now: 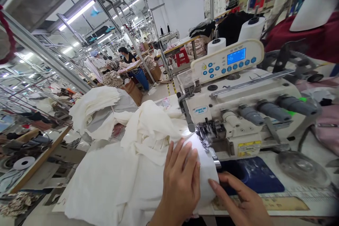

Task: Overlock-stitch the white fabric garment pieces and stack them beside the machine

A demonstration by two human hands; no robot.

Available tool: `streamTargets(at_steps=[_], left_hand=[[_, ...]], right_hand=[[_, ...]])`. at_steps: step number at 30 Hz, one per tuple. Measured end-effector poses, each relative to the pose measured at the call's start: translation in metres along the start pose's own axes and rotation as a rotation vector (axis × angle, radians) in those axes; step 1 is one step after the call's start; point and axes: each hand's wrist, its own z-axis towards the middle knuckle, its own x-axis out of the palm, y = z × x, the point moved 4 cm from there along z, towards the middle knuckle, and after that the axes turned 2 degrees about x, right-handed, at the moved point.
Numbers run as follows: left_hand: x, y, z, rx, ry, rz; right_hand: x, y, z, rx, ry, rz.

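Note:
White fabric (113, 176) spreads over the table and runs up to the needle area of an overlock sewing machine (254, 102) marked JACK. My left hand (182, 173) lies flat on this fabric just left of the presser foot (205, 136), its fingers stretched toward the machine. At the fabric's right edge, near the front of the machine, my right hand (238, 197) holds the edge between thumb and forefinger. A lit patch shows beside the needle, but the needle itself is too small to make out.
Cream fabric pieces (95, 104) are stacked behind the work at left. A dark blue pad (251, 174) and a ruler strip (286, 203) lie right of the hands. Thread cones (251, 30) stand behind the control panel (227, 60). A co-worker (127, 55) sits farther back.

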Motion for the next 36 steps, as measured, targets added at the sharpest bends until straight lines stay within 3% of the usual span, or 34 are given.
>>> streamTargets(at_steps=[3,10,14,16,19,22,27,31,36], left_hand=[[-0.003,-0.005,-0.003,0.033,-0.042,-0.011],[0.003,0.001,0.005,0.049,0.141,-0.042],[-0.001,0.000,0.003,0.049,0.074,-0.022],[-0.003,-0.002,-0.001,0.064,0.063,-0.007],[-0.002,-0.003,0.000,0.076,0.149,-0.005],[0.000,0.000,0.004,0.034,0.167,-0.008],[0.000,0.000,-0.003,-0.053,0.020,0.030],[0.003,0.002,-0.006,-0.115,0.087,-0.059],[0.004,0.018,0.010,-0.191,0.213,-0.178]], right_hand=[[0.000,0.000,-0.001,0.041,0.015,0.000],[-0.002,0.005,0.001,0.009,-0.028,0.017],[-0.004,0.009,0.001,-0.082,-0.024,-0.016],[-0.004,0.008,0.001,-0.057,-0.008,0.013],[-0.001,0.004,0.001,0.030,0.011,0.052],[-0.001,0.003,0.001,0.049,-0.006,0.046],[-0.004,0.007,0.000,-0.003,-0.031,-0.031],[-0.007,0.016,0.003,0.001,-0.084,0.004],[-0.007,0.020,0.009,-0.001,-0.096,-0.029]])
